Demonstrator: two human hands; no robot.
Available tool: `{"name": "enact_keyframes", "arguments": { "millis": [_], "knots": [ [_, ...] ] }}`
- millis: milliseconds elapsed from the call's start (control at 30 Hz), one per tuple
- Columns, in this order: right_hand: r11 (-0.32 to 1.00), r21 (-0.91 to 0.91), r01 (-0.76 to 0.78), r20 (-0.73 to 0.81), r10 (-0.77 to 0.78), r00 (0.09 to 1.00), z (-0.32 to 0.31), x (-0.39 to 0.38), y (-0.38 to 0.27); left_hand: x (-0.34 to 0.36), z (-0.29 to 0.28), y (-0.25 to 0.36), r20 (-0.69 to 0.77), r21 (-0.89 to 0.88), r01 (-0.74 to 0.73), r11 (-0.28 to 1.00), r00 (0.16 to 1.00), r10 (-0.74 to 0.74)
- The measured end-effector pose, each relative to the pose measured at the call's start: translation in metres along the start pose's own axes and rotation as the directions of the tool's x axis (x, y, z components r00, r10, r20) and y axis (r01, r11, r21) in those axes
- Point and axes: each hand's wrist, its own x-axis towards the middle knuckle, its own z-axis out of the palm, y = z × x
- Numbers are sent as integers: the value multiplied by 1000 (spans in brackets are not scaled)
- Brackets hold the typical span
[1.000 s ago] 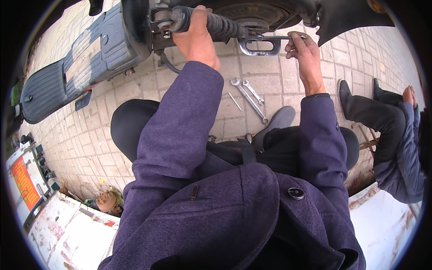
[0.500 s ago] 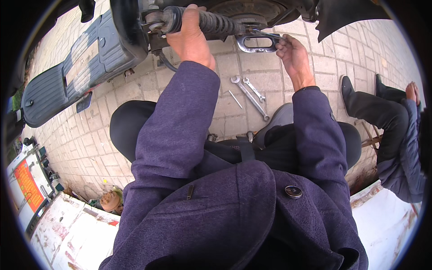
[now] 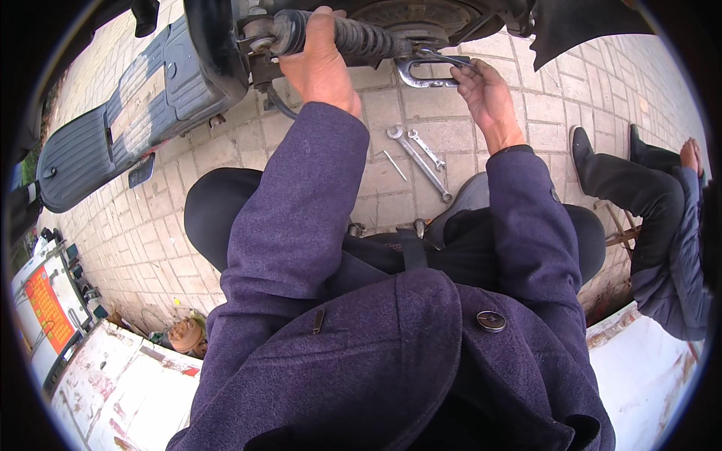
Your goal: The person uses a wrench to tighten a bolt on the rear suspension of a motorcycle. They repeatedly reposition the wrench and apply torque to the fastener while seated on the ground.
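My left hand (image 3: 322, 69) is wrapped round the upper end of a black shock absorber (image 3: 368, 37) with a coil spring, which lies across the top of the view beside a wheel (image 3: 421, 13). At the shock's right end, my right hand (image 3: 485, 94) pinches the handle of a slim wrench (image 3: 450, 57). The wrench's head meets the fastener area there; the exact contact is too small to make out. Just below it is a shiny metal loop-shaped bracket (image 3: 408, 74), partly covered by my right fingers.
On the paving (image 3: 286, 150) lie a large wrench (image 3: 419, 164), a small wrench (image 3: 426, 149) and a thin pale rod (image 3: 394, 165). The scooter's footboard (image 3: 143, 98) stretches left. A seated person's legs (image 3: 639, 184) are at the right. Behind left stands a clay-coloured pot (image 3: 185, 334).
My right hand has shifted slightly left and the wrench handle has tilted a little. My left hand keeps its hold on the shock absorber.
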Motion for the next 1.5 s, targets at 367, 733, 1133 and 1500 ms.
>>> {"name": "enact_keyframes", "arguments": {
  "millis": [367,733,1133,1500],
  "knots": [
    [992,107,-68,-21,70,997,-3,-18,14,-4,2,3,10,-70,51,996,999,-51],
    [979,201,-43,-64,57,996,5,-30,24,-6,4,5,-4,-74,54,996,999,-54],
    [997,-21,73,-57,-74,996,1,-22,0,-7,6,7,-18,-96,69,993,997,-71],
    [1000,4,23,28,-23,999,-10,-17,4,-4,4,1,19,-156,25,987,1000,-22]
  ]
}}
